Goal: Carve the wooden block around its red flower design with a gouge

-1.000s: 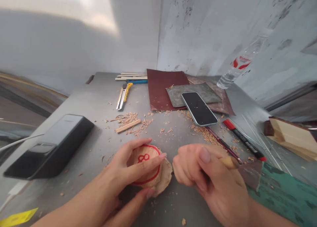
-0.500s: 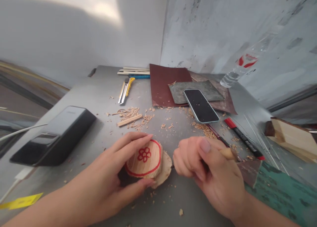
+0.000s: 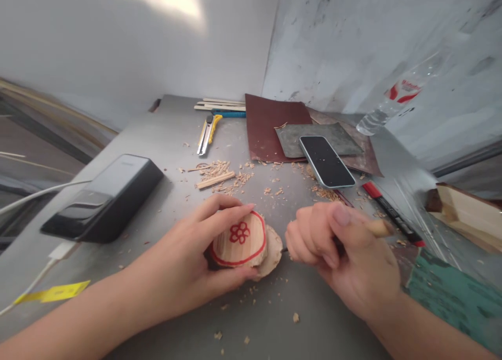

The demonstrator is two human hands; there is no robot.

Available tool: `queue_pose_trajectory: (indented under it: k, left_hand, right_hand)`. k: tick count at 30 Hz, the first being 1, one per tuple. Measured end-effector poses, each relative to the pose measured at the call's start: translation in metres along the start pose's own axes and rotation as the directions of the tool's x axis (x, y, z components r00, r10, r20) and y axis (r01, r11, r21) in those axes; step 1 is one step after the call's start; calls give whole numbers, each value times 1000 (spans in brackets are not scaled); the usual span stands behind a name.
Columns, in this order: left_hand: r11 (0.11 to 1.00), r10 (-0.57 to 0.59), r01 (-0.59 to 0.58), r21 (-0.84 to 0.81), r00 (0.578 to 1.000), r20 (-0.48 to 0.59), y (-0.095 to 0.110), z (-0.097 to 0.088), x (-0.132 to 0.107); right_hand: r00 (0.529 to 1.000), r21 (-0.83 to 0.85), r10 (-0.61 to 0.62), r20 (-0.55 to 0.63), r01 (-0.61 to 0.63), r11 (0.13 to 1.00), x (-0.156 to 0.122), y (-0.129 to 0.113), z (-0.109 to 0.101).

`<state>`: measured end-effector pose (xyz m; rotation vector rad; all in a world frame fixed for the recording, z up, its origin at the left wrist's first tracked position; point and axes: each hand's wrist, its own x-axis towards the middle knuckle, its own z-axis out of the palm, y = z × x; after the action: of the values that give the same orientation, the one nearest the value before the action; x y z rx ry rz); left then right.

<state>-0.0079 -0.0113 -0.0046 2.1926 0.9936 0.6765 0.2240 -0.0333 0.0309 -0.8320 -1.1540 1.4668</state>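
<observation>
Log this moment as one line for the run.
left hand: holds round wooden slice with red painted flower | right hand: grips wooden-handled carving tool, tip near slice's edge

Left hand grips wood slice; right, likely gouge.

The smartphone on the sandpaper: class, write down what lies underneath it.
The smartphone rests on a grey-green abrasive sheet and brown sandpaper, with its lower end over the metal table. The phone covers whatever is directly beneath it, so how far those sheets run is hidden.
</observation>
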Motion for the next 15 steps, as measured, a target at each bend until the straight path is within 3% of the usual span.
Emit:
queue_pose_trajectory:
  k: [10,15]
  left_hand:
    - [999,-35,35,-37,999,8,6,-1,4]
    - [998,-58,58,-31,998,11,2,0,5]
  right_hand:
    - [999,25,-42,-15,43,999,14,-34,40]
    - [991,77,-124,-40,127,989,20,-14,42]
